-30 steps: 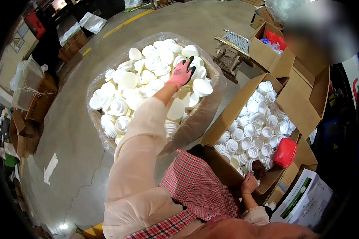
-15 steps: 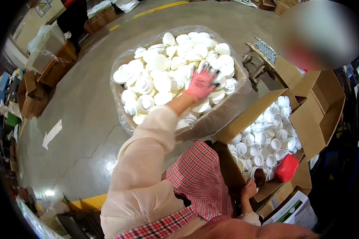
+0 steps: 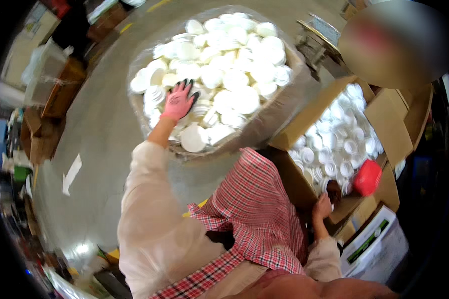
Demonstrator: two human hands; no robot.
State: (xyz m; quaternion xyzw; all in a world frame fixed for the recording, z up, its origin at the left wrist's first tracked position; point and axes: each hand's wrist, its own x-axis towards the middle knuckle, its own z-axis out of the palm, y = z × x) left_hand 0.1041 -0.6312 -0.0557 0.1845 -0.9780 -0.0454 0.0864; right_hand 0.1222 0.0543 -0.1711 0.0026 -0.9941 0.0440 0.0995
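Observation:
My left hand (image 3: 178, 101), in a pink glove with dark fingertips, lies with fingers spread on a heap of white round plastic lids (image 3: 237, 79). The lids fill a large box (image 3: 269, 117) lined with clear plastic film. Bare and with curled fingers, my right hand (image 3: 323, 206) is at the near corner of a cardboard box (image 3: 298, 172). Whatever its fingers close on is too small to make out. Inside that box are many smaller white ribbed caps (image 3: 329, 144). A red plastic container (image 3: 368, 178) and a dark brown object (image 3: 334, 191) sit by its near edge.
Open box flaps (image 3: 389, 122) stick out on the right. Beyond is a small worn stool (image 3: 314, 50), near a person whose head is blurred. A white printed package (image 3: 374, 244) stands close at my right. Cartons (image 3: 42, 132) and crates line the left; a paper strip (image 3: 72, 174) lies on the floor.
My left hand has moved left and nearer across the lids, from the right part of the heap to its left part. My right hand stays at the box corner. The whole view has shifted.

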